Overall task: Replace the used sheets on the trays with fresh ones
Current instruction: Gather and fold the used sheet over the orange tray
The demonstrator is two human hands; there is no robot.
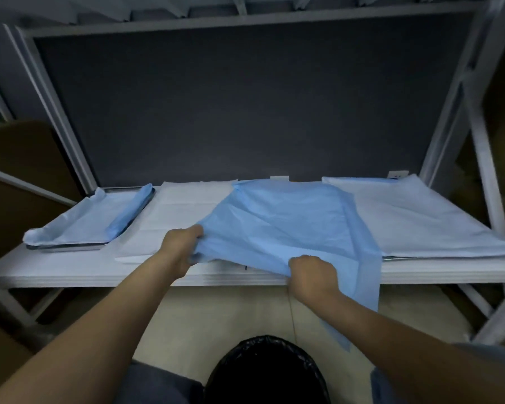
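A large blue sheet [286,225] lies spread over the middle of the white shelf [70,272], its right side hanging over the front edge. My left hand [181,246] grips its near left edge and my right hand [312,275] grips its near edge at the shelf's front. A metal tray [67,246] at the left carries a pale sheet [82,220] with a blue strip folded along its right side. White sheets [184,205] lie flat beside it. At the right, a white sheet [420,217] covers another tray, whose rim [403,258] shows below it.
A bin lined with a black bag [268,371] stands on the floor below my hands. Brown cardboard boxes [21,176] sit to the left of the shelving. The shelf's white frame posts [484,158] rise on both sides, with a dark panel behind.
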